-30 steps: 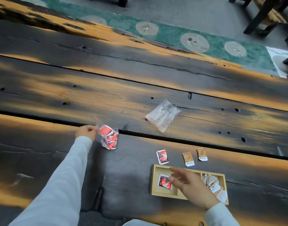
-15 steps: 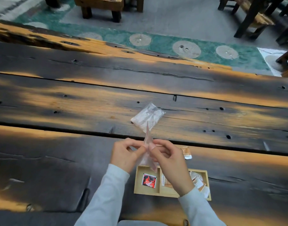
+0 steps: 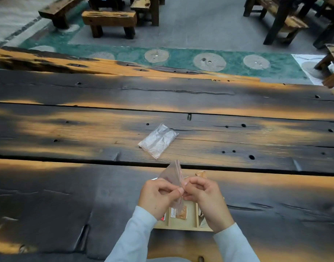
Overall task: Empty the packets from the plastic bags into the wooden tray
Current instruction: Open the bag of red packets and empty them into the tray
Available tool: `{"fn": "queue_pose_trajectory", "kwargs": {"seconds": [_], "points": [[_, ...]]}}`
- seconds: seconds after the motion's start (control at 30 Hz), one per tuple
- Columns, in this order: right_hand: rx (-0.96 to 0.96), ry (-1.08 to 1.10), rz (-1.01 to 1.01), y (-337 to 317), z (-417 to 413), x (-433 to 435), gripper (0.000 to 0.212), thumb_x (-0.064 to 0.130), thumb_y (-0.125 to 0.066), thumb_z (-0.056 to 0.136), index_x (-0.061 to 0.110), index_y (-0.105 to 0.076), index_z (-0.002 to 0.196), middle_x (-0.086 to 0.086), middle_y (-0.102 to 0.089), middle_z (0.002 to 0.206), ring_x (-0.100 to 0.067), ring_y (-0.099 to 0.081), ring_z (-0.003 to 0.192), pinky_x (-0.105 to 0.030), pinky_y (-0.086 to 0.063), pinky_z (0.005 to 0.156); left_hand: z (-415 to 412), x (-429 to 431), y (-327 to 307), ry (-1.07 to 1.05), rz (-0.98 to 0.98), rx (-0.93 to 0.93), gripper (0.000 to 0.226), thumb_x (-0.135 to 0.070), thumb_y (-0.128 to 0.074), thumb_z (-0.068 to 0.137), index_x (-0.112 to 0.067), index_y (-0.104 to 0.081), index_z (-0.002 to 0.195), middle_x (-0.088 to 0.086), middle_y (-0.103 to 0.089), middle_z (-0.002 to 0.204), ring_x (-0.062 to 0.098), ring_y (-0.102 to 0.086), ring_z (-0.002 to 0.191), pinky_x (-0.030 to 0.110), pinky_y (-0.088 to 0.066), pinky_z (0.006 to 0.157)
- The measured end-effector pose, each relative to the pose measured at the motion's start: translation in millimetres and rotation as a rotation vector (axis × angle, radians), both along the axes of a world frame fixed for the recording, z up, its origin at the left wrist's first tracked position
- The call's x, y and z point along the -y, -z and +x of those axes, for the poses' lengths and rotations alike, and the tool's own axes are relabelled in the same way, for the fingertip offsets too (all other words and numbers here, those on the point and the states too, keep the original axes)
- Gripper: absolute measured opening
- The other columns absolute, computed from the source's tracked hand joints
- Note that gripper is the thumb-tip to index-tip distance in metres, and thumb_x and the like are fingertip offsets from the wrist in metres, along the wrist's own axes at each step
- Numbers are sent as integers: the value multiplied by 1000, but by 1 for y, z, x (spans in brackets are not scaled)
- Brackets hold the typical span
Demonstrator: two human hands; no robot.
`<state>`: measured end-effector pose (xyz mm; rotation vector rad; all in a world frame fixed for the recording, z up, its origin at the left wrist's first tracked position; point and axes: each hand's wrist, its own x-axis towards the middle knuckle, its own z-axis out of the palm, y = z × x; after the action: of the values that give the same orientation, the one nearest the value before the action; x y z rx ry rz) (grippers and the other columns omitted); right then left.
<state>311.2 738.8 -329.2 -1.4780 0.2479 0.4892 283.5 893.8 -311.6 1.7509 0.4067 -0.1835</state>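
My left hand [image 3: 158, 197] and my right hand [image 3: 206, 199] both pinch a clear plastic bag [image 3: 172, 173] with a red seal line, held upright above the wooden tray [image 3: 183, 226]. The tray lies on the table under my hands and is mostly hidden. In its compartments I see an orange packet [image 3: 182, 212] and the edge of a red packet [image 3: 163, 218]. Another orange packet [image 3: 200, 174] lies on the table just beyond my right hand. A second clear plastic bag [image 3: 157, 140] lies flat and looks empty farther out on the table.
The table is a long dark plank top [image 3: 86, 133] with gaps and knot holes. Beyond its far edge lie a green patterned rug [image 3: 181, 57] and wooden benches [image 3: 109, 21] on a grey floor.
My left hand brought the bag of red packets from the left to above the tray, and my right hand joined it. Both hands now hold the bag slightly closer to me.
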Motion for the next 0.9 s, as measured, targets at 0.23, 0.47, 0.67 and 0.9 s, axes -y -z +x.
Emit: {"fn": "queue_pose_trajectory", "kwargs": {"seconds": [0.23,0.47,0.67,0.9], "points": [[139,-37,-182,5,13,27,16,10,-65,96,11,-74,82,-10,-70,69,-18,-64,69,-40,-56,74,7,6,0,-204,207,50,16,-19,-78,76,-18,-74,60,-1,-68,62,23,-66,57,40,-59,61],[202,-15,-223,6,24,74,23,13,-65,97,9,-72,76,0,-64,63,-14,-58,65,-34,-52,70,16,11,-16,-192,449,177,16,-18,-77,80,-19,-75,63,-5,-66,66,9,-65,61,19,-51,64],[-74,272,-54,32,30,85,33,20,-51,105,3,-73,88,-17,-65,77,-22,-64,67,-33,-56,70,36,31,-50,-2,519,295,15,-24,-76,78,-16,-76,66,-6,-66,64,11,-64,61,27,-53,67],[-410,264,518,47,26,65,41,30,-41,109,12,-53,143,-17,-77,113,-37,-74,104,-48,-62,84,41,34,-118,76,-2,376,15,-17,-74,73,-2,-76,70,-1,-66,58,17,-61,47,28,-48,47]]}}
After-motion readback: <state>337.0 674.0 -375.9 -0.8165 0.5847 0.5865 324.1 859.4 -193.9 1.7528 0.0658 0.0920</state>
